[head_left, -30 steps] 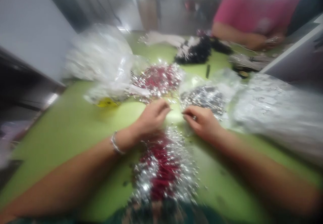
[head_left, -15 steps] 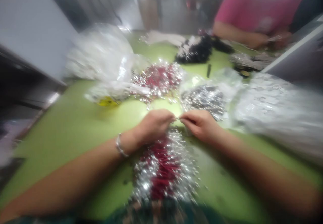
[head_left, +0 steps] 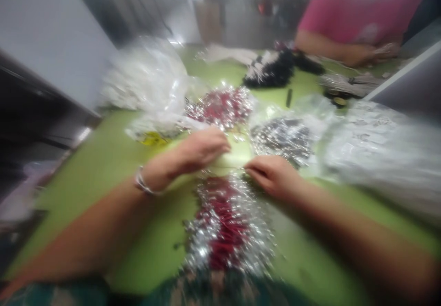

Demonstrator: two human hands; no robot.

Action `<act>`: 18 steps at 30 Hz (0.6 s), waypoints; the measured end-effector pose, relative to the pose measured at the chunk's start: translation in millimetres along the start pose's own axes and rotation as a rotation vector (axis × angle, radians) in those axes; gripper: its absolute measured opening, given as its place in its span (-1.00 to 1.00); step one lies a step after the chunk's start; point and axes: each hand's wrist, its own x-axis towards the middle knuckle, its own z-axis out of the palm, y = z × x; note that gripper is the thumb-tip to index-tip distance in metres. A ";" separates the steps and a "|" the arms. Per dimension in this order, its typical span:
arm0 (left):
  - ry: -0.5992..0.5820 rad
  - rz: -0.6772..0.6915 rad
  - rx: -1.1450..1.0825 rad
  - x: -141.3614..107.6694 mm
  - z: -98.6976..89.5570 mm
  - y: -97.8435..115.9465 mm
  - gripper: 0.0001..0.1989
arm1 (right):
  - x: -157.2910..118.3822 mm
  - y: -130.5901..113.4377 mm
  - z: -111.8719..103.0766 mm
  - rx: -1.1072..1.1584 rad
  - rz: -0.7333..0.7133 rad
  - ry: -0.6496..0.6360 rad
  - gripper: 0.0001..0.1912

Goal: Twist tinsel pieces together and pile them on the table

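My left hand [head_left: 203,149], with a bracelet at the wrist, is closed over the table, just in front of a pile of red and silver pieces [head_left: 225,106]. What its fingers hold is too blurred to make out. My right hand [head_left: 267,172] is pinched, its fingertips at the upper edge of a nearer heap of red strands with shiny silver ends [head_left: 227,232]. Something small may be between those fingertips, but it cannot be made out. A gap separates the two hands.
Clear bags lie on the green table [head_left: 86,177]: a white-filled bag [head_left: 148,81], a bag of silver pieces [head_left: 282,136] and a large bag [head_left: 382,145]. Black bundles [head_left: 270,69] lie farther back. A person in pink [head_left: 358,16] works at the far right.
My left hand has moved left and away from me, parting from my right hand, whose fingertips it had met. My right hand stays pinched in nearly the same place. The view has shifted slightly.
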 end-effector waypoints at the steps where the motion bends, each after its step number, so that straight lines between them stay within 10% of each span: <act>1: 0.072 -0.041 0.066 -3.5 -4.8 -13.1 -0.73 | -0.1 0.0 1.1 -0.033 -0.040 -0.020 -0.81; 5: 0.016 -0.063 0.262 -17.1 -5.7 -43.2 -0.57 | -0.1 -0.3 1.5 -0.052 -0.160 -0.068 -0.75; 12: -0.035 -0.026 0.273 -12.6 17.0 -32.6 -0.77 | 5.1 24.7 -18.0 -0.197 -0.072 0.272 -0.73; 18: 0.067 -0.007 0.182 -7.3 34.7 -28.0 -0.70 | 5.8 29.4 -28.3 -0.468 0.186 0.040 -0.83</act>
